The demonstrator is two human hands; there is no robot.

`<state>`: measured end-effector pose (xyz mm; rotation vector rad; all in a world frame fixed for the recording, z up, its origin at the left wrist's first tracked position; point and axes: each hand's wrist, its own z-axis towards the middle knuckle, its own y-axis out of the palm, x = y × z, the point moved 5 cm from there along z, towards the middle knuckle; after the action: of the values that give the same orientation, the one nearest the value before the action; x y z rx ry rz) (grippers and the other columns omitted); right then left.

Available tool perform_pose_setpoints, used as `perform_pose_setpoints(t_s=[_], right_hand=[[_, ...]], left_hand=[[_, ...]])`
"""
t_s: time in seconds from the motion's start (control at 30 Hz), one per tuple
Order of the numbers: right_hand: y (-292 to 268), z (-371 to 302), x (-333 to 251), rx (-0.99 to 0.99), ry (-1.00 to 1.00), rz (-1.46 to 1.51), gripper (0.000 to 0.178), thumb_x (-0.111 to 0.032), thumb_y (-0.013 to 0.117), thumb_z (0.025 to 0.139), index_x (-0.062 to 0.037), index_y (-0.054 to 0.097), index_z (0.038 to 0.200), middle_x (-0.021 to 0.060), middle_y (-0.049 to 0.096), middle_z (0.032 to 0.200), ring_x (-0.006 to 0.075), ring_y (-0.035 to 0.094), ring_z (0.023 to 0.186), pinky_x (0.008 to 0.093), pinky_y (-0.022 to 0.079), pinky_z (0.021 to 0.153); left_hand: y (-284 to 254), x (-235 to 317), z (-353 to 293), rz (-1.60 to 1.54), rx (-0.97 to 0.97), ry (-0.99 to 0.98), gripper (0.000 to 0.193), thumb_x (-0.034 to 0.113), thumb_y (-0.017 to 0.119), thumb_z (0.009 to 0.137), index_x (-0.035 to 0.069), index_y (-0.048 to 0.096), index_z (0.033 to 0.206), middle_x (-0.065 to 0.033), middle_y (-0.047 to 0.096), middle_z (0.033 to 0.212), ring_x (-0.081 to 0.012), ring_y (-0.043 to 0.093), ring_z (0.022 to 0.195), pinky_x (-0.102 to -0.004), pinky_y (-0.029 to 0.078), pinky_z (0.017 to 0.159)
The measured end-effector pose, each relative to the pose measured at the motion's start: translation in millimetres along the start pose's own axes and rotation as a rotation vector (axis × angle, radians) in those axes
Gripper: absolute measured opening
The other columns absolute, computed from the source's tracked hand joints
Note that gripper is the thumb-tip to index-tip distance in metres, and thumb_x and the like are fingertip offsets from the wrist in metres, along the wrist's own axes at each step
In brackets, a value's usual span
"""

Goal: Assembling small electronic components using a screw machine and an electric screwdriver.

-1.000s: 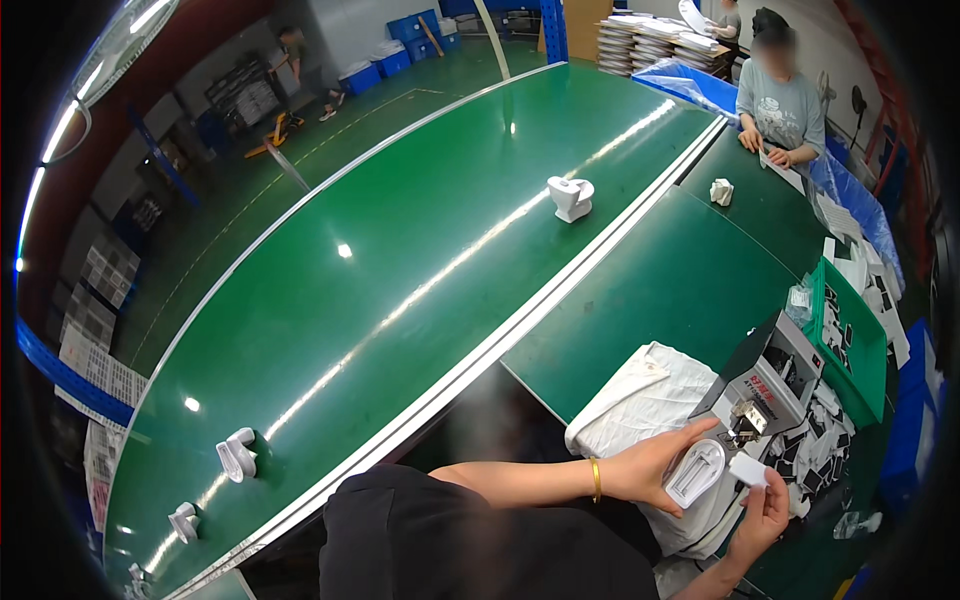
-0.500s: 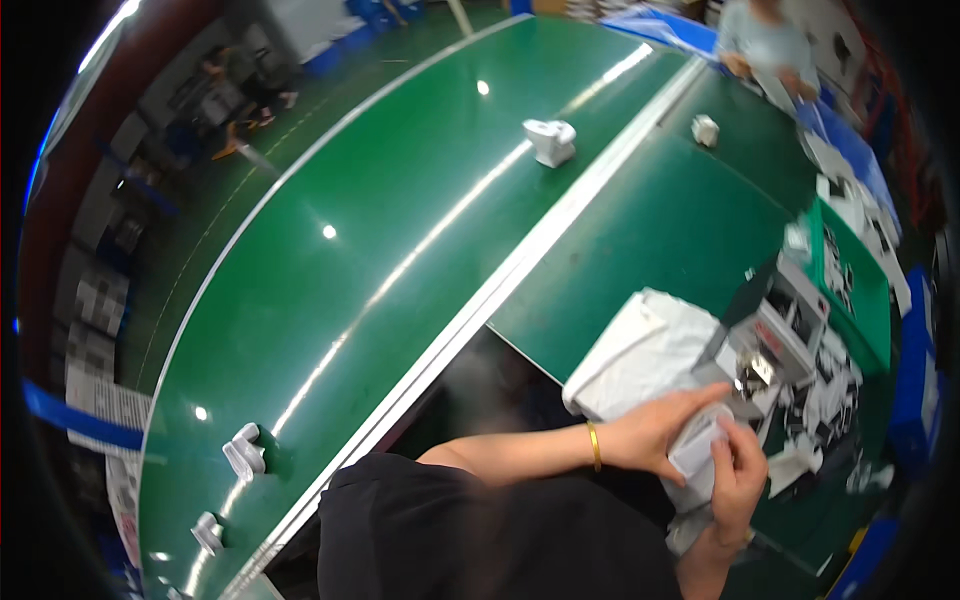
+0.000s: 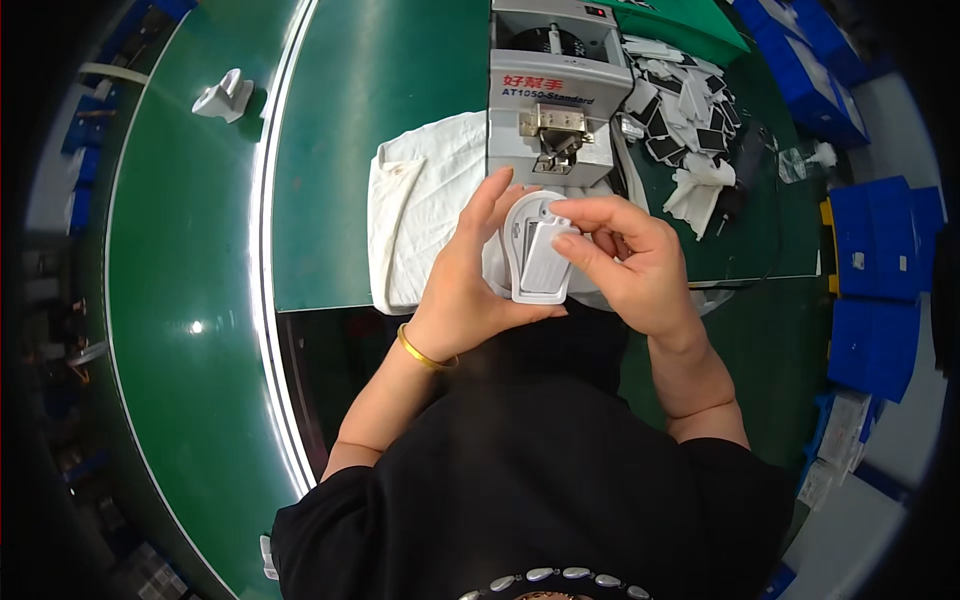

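My left hand (image 3: pixel 462 275) is wrapped round the side of a white plastic housing (image 3: pixel 515 240), with the thumb along its lower end. The housing has a rounded top and an open recess. A white rectangular cover (image 3: pixel 545 264) lies slightly tilted over that recess. My right hand (image 3: pixel 640 265) pinches the cover's upper end between thumb and forefinger. Just beyond my hands stands a grey screw feeder (image 3: pixel 548 90) with a metal outlet at its front. A folded white cloth (image 3: pixel 425 200) lies under the feeder and to its left.
To the right of the feeder is a heap of small white and black parts (image 3: pixel 685 110), with a green bin (image 3: pixel 690 22) behind. Blue bins (image 3: pixel 875 240) stand at far right. On the green conveyor (image 3: pixel 190 400) at left sits a white moulded part (image 3: pixel 225 97), beyond a pale rail (image 3: pixel 262 230).
My view has swung to the right, so the feeder and both hands now sit near the middle. The housing and cover remain in my hands, now seen more from above.
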<state>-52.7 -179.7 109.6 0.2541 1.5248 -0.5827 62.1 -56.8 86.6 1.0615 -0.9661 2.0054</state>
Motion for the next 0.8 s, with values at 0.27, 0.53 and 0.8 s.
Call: perform_pose_setpoints(t_s=[0.27, 0.53, 0.8], right_hand=[[2.0, -5.7, -19.5, 0.111, -0.416, -0.699, 0.028, -0.009, 0.075, 0.083, -0.0117, 0.074, 0.111, 0.0060, 0.061, 0.104, 0.0168, 0.055, 0.089, 0.0262, 0.047, 0.073], [7.8, 0.3, 35.1, -0.073, 0.159, 0.498, 0.075, -0.003, 0.068, 0.089, -0.0021, 0.027, 0.151, 0.0127, 0.055, 0.131, 0.0191, 0.057, 0.116, 0.0330, 0.047, 0.098], [14.2, -9.5, 27.2, -0.099, 0.023, 0.344, 0.070, -0.008, 0.072, 0.087, 0.0032, 0.036, 0.146, 0.0121, 0.054, 0.134, 0.0193, 0.053, 0.123, 0.0351, 0.041, 0.106]], left_hand=[[6.7, -3.0, -9.5, 0.048, -0.004, 0.011, 0.122, 0.014, 0.095, 0.054, 0.005, 0.022, 0.151, -0.0191, 0.053, 0.138, -0.0341, 0.050, 0.131, -0.0418, 0.043, 0.106], [12.1, 1.2, -3.0, -0.204, -0.038, 0.021, 0.112, 0.010, 0.087, 0.070, 0.007, 0.014, 0.154, -0.0232, 0.042, 0.147, -0.0341, 0.042, 0.138, -0.0434, 0.034, 0.113], [7.9, -5.7, -11.0, -0.590, -0.002, -0.254, 0.083, -0.004, 0.061, 0.090, 0.006, 0.009, 0.155, -0.0216, 0.041, 0.146, -0.0283, 0.046, 0.132, -0.0387, 0.036, 0.109]])
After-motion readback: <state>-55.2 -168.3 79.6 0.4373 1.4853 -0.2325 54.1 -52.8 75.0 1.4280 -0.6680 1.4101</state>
